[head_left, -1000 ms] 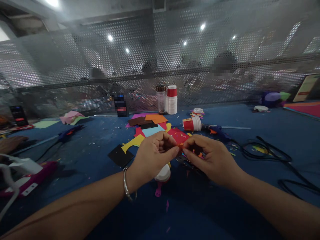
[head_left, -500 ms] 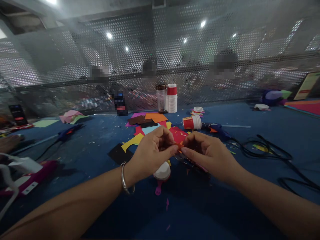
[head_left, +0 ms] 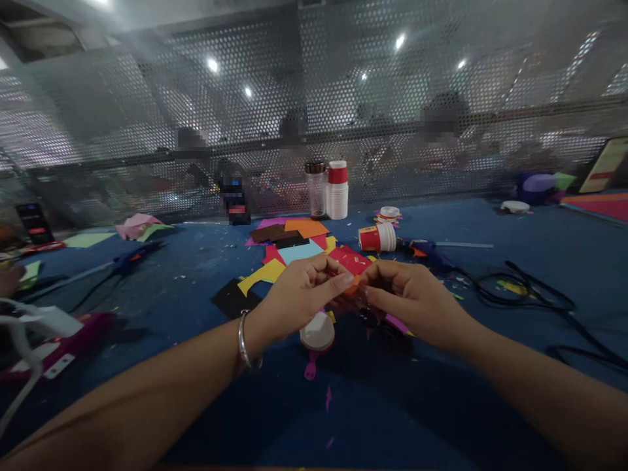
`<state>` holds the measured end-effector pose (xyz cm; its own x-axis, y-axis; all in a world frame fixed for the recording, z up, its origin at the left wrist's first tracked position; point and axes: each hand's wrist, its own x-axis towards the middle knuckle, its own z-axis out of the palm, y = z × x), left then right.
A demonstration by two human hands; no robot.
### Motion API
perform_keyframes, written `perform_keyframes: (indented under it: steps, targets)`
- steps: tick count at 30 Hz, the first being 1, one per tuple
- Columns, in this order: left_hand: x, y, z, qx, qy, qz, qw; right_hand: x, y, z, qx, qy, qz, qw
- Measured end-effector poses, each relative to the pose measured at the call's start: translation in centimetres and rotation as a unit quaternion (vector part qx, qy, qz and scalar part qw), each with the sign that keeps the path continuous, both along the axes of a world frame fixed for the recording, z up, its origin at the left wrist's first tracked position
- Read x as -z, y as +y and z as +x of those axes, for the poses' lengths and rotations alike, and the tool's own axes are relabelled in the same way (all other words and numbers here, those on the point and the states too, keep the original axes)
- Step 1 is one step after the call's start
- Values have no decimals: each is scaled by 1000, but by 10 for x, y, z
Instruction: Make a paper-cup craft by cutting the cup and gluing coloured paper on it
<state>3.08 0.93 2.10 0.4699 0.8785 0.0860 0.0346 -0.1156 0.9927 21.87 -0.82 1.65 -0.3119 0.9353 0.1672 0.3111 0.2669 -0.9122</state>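
Note:
Between my hands is a small piece of orange paper, partly hidden by fingers. My left hand pinches its left side with thumb and fingers. My right hand is closed at its right edge, fingertips curled close to it. Just below my left hand stands an upturned paper cup with a pale round base and a purple paper shape at its near side. Dark and purple items under my right hand are mostly covered.
Coloured paper sheets pile up beyond my hands. A cup on its side lies near a glue gun with a black cable. Stacked cups and a clear bottle stand behind. At left are a power strip and another person's hand.
My fingertips have drawn slightly apart, and more of the orange paper shows between them. At far left, the other person's hand now has a light green paper by it.

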Motion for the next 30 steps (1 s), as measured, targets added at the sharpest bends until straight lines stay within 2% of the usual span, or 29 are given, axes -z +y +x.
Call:
perform_keyframes:
  steps: [5, 14, 16, 20, 23, 30]
  targets:
    - [1, -1, 0, -8, 32, 14, 999, -1, -2, -2, 2, -5, 3, 1000]
    - [5, 0, 1, 2, -4, 25, 1000, -1, -3, -2, -9, 16, 23, 1000]
    - [6, 0, 2, 2, -22, 8, 1000, 0, -3, -1, -2, 10, 38, 999]
    - [7, -1, 4, 12, -67, -64, 996, 2, -3, 1, 48, -39, 113, 992]
    - [6, -3, 4, 10, -90, -86, 992, 2, -5, 2, 76, -88, 177, 977]
    - [6, -5, 4, 4, -149, -98, 984, 1, -7, -1, 62, -131, 306, 941]
